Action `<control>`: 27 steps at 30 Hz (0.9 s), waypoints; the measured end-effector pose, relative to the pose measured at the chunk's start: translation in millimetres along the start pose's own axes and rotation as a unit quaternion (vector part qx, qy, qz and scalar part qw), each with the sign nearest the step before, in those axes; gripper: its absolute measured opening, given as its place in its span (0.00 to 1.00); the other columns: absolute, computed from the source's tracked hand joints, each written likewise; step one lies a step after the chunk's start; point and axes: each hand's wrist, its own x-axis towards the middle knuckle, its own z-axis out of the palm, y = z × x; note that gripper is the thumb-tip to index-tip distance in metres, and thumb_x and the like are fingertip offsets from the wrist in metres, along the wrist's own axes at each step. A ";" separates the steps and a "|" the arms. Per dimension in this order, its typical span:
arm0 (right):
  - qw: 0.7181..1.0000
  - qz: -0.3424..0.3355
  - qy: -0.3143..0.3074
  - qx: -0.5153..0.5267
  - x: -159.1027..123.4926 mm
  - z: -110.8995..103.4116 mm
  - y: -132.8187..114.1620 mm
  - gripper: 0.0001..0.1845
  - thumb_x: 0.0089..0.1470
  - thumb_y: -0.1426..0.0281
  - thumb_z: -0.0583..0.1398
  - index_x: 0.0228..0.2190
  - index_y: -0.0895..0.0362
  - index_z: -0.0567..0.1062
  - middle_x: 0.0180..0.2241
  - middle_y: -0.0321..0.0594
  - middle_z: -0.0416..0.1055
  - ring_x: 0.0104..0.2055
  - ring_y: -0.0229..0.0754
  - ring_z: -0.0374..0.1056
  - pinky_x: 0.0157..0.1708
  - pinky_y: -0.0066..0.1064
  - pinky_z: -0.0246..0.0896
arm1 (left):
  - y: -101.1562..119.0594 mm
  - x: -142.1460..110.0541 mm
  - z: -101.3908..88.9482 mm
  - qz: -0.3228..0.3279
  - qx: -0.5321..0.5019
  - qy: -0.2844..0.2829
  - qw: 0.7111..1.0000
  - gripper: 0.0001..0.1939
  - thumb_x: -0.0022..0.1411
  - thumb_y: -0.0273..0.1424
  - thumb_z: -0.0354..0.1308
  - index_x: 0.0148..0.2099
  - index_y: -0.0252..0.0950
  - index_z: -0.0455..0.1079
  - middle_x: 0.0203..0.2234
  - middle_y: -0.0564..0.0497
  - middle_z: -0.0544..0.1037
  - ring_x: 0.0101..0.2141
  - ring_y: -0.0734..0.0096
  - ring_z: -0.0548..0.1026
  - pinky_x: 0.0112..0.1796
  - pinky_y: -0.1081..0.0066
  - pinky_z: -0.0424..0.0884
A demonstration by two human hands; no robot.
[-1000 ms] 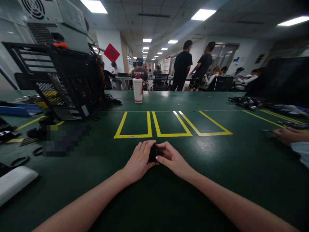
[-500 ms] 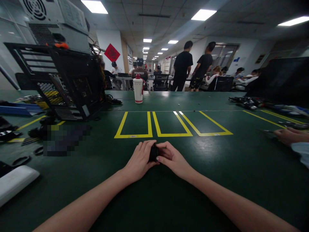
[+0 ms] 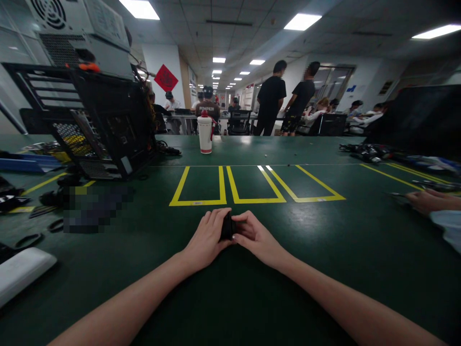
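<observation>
A small black object (image 3: 226, 228) sits between my two hands, low over the green tabletop (image 3: 230, 293); its kind cannot be made out. My left hand (image 3: 208, 236) is closed round its left side, fingers over the top and thumb below. From the other side, my right hand (image 3: 256, 238) pinches its right edge between thumb and fingertips. The fingers cover much of the object. Just beyond the hands, yellow tape outlines (image 3: 197, 203) mark the table.
A white cup with a red lid (image 3: 205, 135) stands farther back. On the left are an open computer case (image 3: 108, 125), a white object (image 3: 25, 274) and a dark strap loop (image 3: 29, 240). At right, another person's hand (image 3: 428, 199) is near cables (image 3: 370, 153).
The view has shifted slightly, so everything sits a little farther left. Both hands keep nearly the same hold on the black object.
</observation>
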 end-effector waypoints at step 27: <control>0.999 0.004 0.029 -0.036 6.3 -1.0 4.3 0.15 0.49 0.71 0.54 0.41 0.53 0.62 0.43 0.38 0.60 0.48 0.40 0.58 0.48 0.39 0.55 | 0.1 0.4 0.2 -0.002 -0.009 0.003 1.000 0.32 0.51 0.33 0.56 0.55 0.41 0.44 0.48 0.47 0.59 0.46 0.59 0.61 0.44 0.57 0.61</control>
